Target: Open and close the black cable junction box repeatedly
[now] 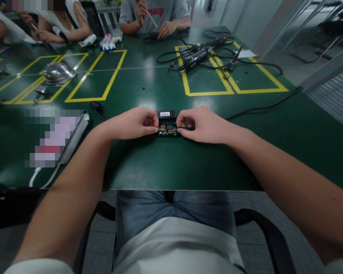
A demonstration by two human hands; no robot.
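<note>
Circuitry (167,131) lies bared in an open black case (168,136), low on the desk (165,165) between the two hands; the left hand (135,123) has thumb and forefinger closed on the case's left end, and the right hand (207,123) pinches its right end in the same way, where a short run of black cable (190,128) shows under the palm (whether the cable is caught in that grip too, I cannot tell); just beyond the case, and very near it, sits a ribbed black cover (166,115) with a white label; the step in hand looks like fine handling at the two ends of the opened case; the next move seems to call for a steady, even hold and light fingers around the small parts and wires; farther out, a black plug (95,105) lies past the left wrist, and a phone (79,131) rests beside the left forearm; beyond stand yellow tape outlines (208,93), a tangle of tools and cables (198,55), a shiny metal part (58,73) and, across the desk, a co-worker in a grey shirt (171,11).
</note>
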